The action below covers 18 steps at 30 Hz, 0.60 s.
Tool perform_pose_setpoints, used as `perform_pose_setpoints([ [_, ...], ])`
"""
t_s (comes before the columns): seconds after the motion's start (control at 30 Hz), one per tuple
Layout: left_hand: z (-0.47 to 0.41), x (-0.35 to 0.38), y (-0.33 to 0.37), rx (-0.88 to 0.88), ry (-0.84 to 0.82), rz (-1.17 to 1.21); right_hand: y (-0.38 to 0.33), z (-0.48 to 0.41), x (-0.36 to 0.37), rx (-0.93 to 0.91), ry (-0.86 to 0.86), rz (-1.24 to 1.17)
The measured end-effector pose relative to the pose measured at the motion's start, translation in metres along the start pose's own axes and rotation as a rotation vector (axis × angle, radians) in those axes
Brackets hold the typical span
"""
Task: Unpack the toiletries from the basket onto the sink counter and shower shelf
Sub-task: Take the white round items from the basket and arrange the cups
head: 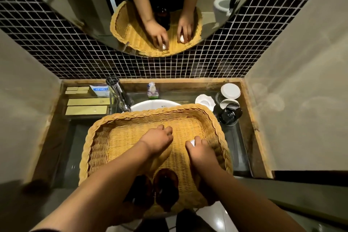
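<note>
Both my hands are down in the basket (216, 118): right hand (202, 153) closed on a small white thing (192, 142), left hand (158, 140) curled, grip unclear.

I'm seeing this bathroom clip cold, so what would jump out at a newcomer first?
The big woven yellow wicker basket sitting over the white sink basin dominates the middle. Both hands are inside it: the left hand near its centre, and the right hand closed on a small white object. Dark brown bottles lie at the basket's near edge, and the round wall mirror above repeats the scene.
</note>
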<state>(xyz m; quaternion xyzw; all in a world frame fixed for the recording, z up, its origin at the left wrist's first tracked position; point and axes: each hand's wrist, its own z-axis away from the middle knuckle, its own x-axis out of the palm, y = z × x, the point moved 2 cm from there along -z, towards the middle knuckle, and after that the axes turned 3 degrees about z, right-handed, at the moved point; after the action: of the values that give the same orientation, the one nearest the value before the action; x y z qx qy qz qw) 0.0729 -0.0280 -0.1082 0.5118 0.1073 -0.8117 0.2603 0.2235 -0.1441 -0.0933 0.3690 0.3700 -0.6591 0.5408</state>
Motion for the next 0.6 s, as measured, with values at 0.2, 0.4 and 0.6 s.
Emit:
perform_pose_setpoints([
  [0.2, 0.002, -0.04, 0.0, 0.042, 0.018, -0.049, 0.0, -0.003, -0.023, -0.014, 0.015, -0.077],
  [0.4, -0.017, -0.097, -0.009, 0.045, 0.189, -0.1, -0.004, -0.014, -0.071, -0.055, 0.092, -0.131],
  [0.6, -0.045, -0.149, -0.006, 0.021, 0.289, -0.057, 0.028, -0.025, -0.117, -0.012, 0.233, -0.142],
])
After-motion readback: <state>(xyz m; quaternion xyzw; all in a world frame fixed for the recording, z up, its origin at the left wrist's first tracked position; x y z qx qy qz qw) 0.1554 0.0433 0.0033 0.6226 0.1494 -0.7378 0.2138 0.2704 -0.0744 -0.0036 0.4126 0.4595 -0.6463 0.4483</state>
